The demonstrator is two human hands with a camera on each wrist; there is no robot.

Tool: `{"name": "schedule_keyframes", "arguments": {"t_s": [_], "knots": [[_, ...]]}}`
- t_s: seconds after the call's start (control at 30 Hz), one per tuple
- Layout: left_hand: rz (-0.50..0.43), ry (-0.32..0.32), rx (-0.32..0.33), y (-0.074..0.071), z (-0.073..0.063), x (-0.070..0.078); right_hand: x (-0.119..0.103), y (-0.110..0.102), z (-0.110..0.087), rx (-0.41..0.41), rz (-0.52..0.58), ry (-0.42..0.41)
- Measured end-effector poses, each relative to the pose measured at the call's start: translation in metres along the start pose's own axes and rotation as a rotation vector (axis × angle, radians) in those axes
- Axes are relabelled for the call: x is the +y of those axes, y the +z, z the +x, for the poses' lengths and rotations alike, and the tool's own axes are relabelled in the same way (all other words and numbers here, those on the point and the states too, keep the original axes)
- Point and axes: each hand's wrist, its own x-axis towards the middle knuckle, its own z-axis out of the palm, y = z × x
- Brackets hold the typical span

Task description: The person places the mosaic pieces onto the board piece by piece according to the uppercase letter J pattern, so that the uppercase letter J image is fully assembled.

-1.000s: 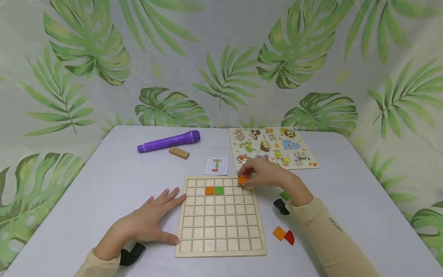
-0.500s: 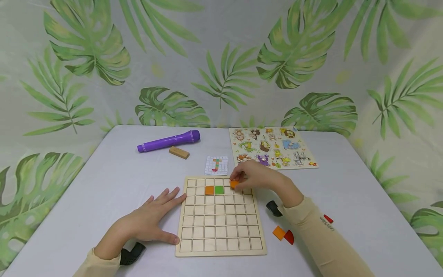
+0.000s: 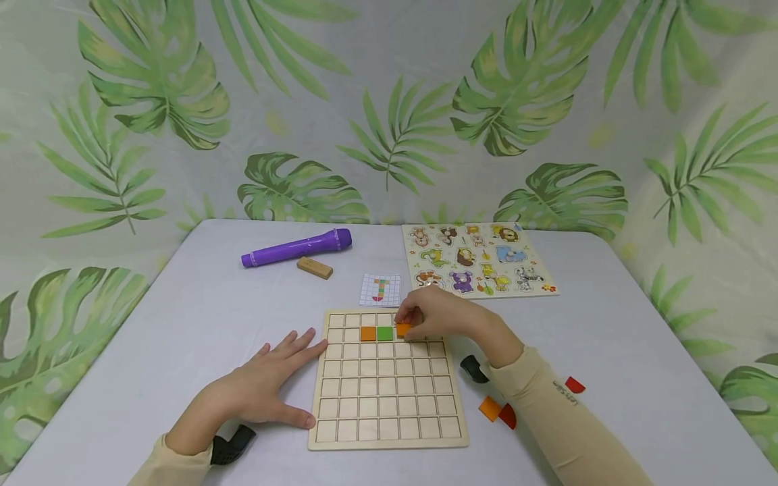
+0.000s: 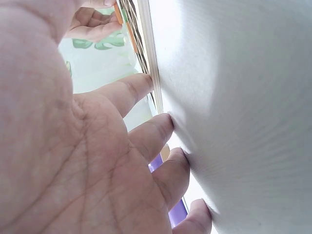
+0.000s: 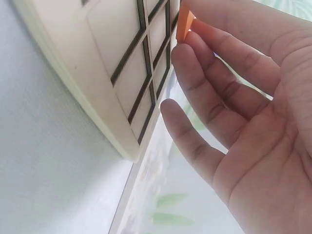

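Head: board point(image 3: 387, 387), tiles point(image 3: 368, 334) inside (orange, green)

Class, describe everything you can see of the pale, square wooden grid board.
The pale, square wooden grid board lies flat on the white table, dark lines dividing it into seven rows of seven cells. An orange square tile and green square tile sit side by side in its second-farthest row. The left hand touches its left edge; the right hand pinches another orange square tile at that row.
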Motion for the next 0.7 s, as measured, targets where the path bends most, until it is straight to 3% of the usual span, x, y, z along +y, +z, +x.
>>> {"name": "schedule_keyframes", "arguments": {"t_s": [0.7], "knots": [[0.004,0.007,0.009,-0.0005,-0.0012,0.0015,-0.0059,0.0012,0.0005,-0.014,-0.014,-0.007]]}}
